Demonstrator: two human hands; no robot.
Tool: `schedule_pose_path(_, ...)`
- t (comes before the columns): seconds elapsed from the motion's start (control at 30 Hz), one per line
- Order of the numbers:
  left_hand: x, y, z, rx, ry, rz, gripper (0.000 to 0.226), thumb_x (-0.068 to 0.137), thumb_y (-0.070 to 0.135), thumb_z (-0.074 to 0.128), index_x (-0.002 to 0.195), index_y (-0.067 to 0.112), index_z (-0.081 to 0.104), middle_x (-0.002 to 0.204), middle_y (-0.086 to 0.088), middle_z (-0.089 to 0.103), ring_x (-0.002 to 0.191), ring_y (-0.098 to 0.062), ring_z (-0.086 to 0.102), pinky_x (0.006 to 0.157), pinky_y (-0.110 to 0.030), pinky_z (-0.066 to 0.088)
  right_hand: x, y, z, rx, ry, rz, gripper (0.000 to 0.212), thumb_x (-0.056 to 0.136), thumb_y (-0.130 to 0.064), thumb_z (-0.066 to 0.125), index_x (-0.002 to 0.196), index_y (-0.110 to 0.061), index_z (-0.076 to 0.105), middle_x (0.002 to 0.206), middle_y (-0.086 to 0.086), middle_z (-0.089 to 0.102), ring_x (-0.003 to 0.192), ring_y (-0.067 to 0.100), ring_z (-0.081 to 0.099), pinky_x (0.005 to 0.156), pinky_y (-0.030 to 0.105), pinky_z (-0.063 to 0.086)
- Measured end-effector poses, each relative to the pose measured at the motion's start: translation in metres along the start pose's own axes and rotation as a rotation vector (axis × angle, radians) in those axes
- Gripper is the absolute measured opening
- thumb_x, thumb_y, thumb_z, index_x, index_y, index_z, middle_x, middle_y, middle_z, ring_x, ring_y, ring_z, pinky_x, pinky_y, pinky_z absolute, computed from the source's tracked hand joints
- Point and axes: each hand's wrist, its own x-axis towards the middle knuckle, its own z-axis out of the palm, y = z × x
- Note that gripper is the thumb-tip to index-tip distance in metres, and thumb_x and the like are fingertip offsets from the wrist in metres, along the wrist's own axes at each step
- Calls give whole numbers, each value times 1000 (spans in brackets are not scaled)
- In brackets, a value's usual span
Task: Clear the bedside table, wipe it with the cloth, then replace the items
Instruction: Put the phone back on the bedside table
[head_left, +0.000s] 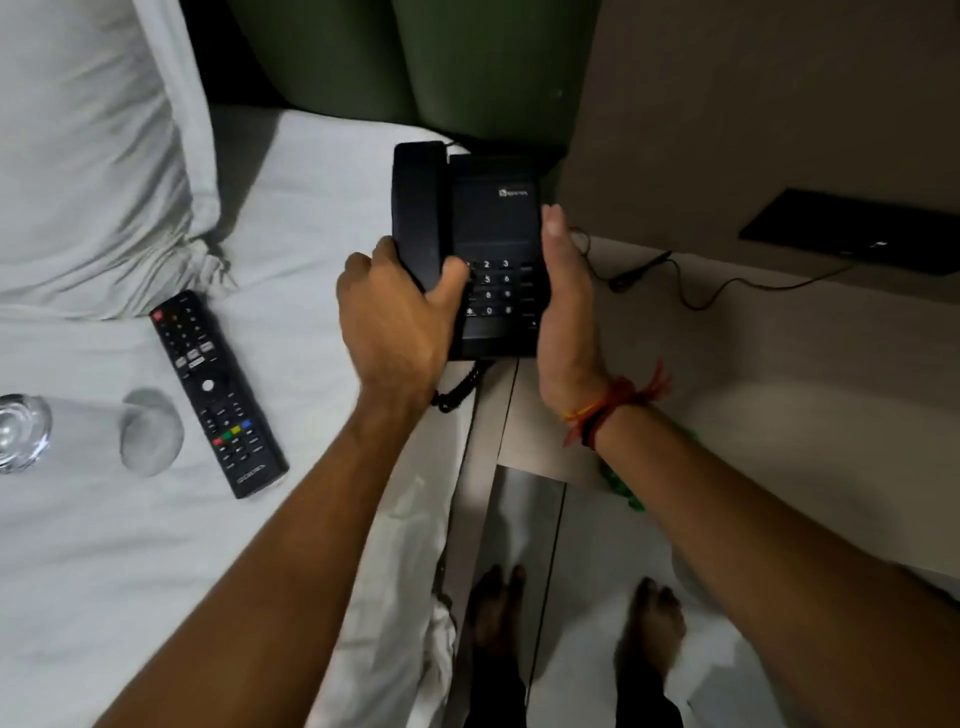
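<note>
Head view, looking down at a bed edge & bedside counter (753, 415).

A black desk phone (483, 234) is held between both hands, approx. at the boundary of the bed and the counter; whether it is resting on the bed edge or lifted can't be told. The left hand (395, 322) is wrapped round the phone's left side w/ the handset, thumb laid across the keypad, fingers (384, 249) curled behind the handset. The right hand (563, 306) is pressed flat against the phone's right side, palm inward, fingers straight, so the phone is clamped rather than clenched. A red thread band (613, 402) is worn on the right wrist. The coiled cord (460, 387) is seen hanging below the phone.

On the white bed sheet (311, 208), left of the phone, a black TV remote (218, 392) is laid diagonally. Further left, a clear glass (78, 431) is lying on its side. A white pillow (88, 156) is seen upper left.

On the counter, a thin black cable (691, 291) is trailed toward a black flat device (852, 231) at far right. A bit of green (621, 480) is partly hidden by the right forearm; what it is can't be told. Bare feet (649, 629) are visible on the floor below.
</note>
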Motion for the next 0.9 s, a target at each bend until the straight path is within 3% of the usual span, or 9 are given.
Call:
schedule_pose_path(0.07,-17,14,15,-8,-23,44,54,89,54,58,116,9,68,104,-14,64,101,-31,60,82,-39,51,-9,-4,-27,-3,12,-23,68,100,-49,43,158,-18,27,163,5,35,151,19,34,126,47,27)
schedule_pose_path(0.13,-34,24,33,7,-63,80,55,90,55,60,120,9,66,106,-14,63,103,-31,59,83,-40,52,-21,-5,-54,-7,32,-56,55,106,-38,40,157,-20,31,159,-1,43,146,11,41,122,34,36)
schedule_pose_path(0.2,-51,28,52,30,-117,96,57,90,54,62,124,8,65,110,-17,63,109,-34,58,90,-43,52,-35,1,-78,-33,105,-52,49,108,-32,40,156,-26,32,152,-19,49,138,-5,45,117,20,38)
schedule_pose_path(0.3,-76,18,78,89,-226,124,58,91,54,62,126,8,66,111,-18,64,108,-33,59,90,-43,53,-59,26,-105,-64,229,-8,53,108,-27,41,158,-25,26,132,-44,51,122,-26,46,113,15,39)
schedule_pose_path(0.4,-92,4,104,157,-310,108,58,91,56,60,125,9,66,112,-17,64,107,-33,61,90,-45,56,-73,54,-125,-64,301,78,54,107,-25,42,158,-24,25,118,-54,50,113,-34,44,104,6,39)
schedule_pose_path(0.47,-95,-4,120,174,-340,72,58,91,58,60,124,10,66,113,-17,64,108,-32,61,91,-45,57,-69,65,-134,-39,310,142,53,106,-28,45,156,-29,28,134,-41,53,127,-20,47,110,14,41)
schedule_pose_path(0.57,-90,-9,142,179,-362,38,59,93,58,59,128,10,63,118,-18,62,113,-33,60,97,-46,56,-54,73,-142,-24,292,245,75,95,-42,51,160,-25,20,161,-3,39,147,12,39,125,42,30)
schedule_pose_path(0.7,-73,-3,171,165,-357,55,69,96,56,60,144,7,52,132,-23,57,129,-37,51,106,-43,48,-23,78,-151,-106,267,271,80,97,-45,51,162,-26,8,170,-7,12,151,4,16,119,25,15)
schedule_pose_path(0.9,-51,8,206,116,-389,21,82,97,55,62,157,6,35,149,-22,46,140,-34,45,113,-39,44,22,83,-173,-156,182,254,73,105,-19,49,161,-18,3,171,-3,2,156,9,6,109,5,19)
